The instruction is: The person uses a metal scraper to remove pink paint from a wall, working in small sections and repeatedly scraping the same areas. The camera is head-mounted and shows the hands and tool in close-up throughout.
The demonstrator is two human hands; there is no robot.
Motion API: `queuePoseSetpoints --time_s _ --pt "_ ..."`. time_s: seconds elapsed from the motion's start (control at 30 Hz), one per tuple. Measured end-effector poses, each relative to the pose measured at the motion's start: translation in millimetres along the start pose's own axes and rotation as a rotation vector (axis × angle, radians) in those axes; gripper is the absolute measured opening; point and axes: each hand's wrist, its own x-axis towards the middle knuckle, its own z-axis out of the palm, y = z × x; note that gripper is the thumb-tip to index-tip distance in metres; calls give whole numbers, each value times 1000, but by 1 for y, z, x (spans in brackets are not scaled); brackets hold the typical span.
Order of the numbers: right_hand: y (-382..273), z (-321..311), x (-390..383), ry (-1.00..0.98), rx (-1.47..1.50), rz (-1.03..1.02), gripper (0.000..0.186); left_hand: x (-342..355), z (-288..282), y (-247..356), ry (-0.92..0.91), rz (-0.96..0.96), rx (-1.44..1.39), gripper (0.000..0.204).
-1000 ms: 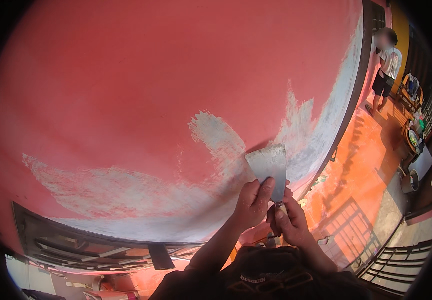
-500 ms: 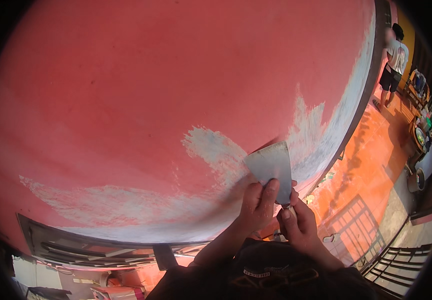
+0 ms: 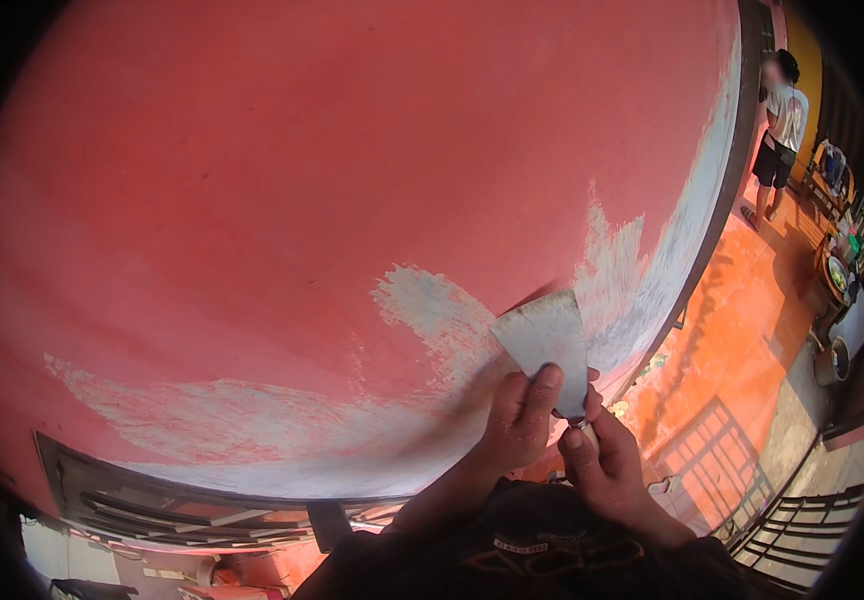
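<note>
The right hand (image 3: 607,465) wraps around the handle (image 3: 585,432) of a scraper (image 3: 552,350). The left hand (image 3: 517,425), just beside it, pinches the metal blade (image 3: 542,328), thumb on top. The blade sticks out past both hands, in front of the red wall (image 3: 302,160). A pale patch (image 3: 432,305) is past the left hand. Far to the right of the hands stands a person (image 3: 784,115).

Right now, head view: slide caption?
Left hand on blade, right hand on handle: scraper at a red wall with pale patches.
</note>
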Motion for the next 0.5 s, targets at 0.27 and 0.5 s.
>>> queuePoseSetpoints --time_s 0.27,0.5 --pt "-6 -6 -4 -32 7 47 61 3 3 -2 -58 3 80 42" --pt "-12 -9 -6 -9 -32 53 61 3 10 -2 -41 7 129 46"
